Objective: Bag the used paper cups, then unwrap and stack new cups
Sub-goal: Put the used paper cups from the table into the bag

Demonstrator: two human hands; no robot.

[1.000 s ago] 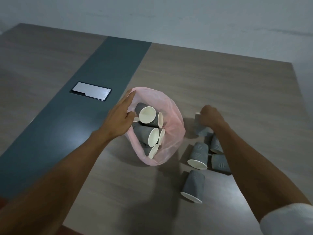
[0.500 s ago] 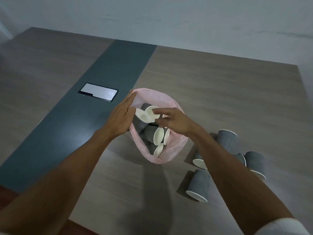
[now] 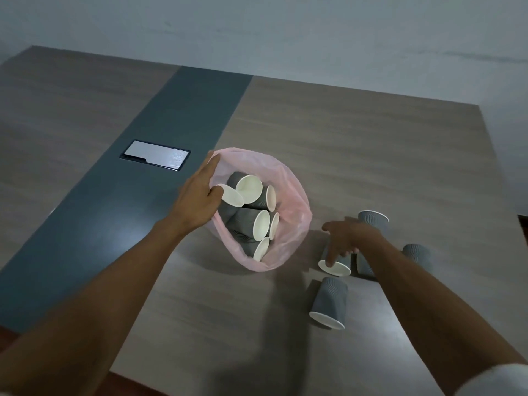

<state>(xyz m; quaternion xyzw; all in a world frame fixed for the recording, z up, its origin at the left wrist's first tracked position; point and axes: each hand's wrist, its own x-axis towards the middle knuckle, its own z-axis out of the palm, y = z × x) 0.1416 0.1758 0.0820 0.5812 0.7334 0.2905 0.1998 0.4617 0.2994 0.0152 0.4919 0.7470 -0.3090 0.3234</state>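
A pink plastic bag point(image 3: 288, 212) sits on the wooden bench point(image 3: 371, 155), its mouth open upward toward the camera. Inside lie several grey ribbed paper cups point(image 3: 251, 221) with white interiors, tipped on their sides, most with their open rims facing right and toward the viewer.

The left hand point(image 3: 200, 195) grips the bag's left rim, its fingers curled over the edge and pinching the plastic to hold the mouth open.

Just right of the bag, the right hand point(image 3: 347, 238) reaches down with fingers spread and loose, not closed on anything; one fingertip touches the white rim of a lying cup point(image 3: 335, 262) whose long axis runs away from the viewer. Another fallen cup point(image 3: 330, 304) lies nearer, rim toward the viewer. An upright cup point(image 3: 373, 220) stands behind the hand, and two more cups point(image 3: 418, 254) rest partly hidden by the forearm.

A dark grey stripe point(image 3: 148, 178) crosses the bench at left, holding a silver cable hatch point(image 3: 155, 154).
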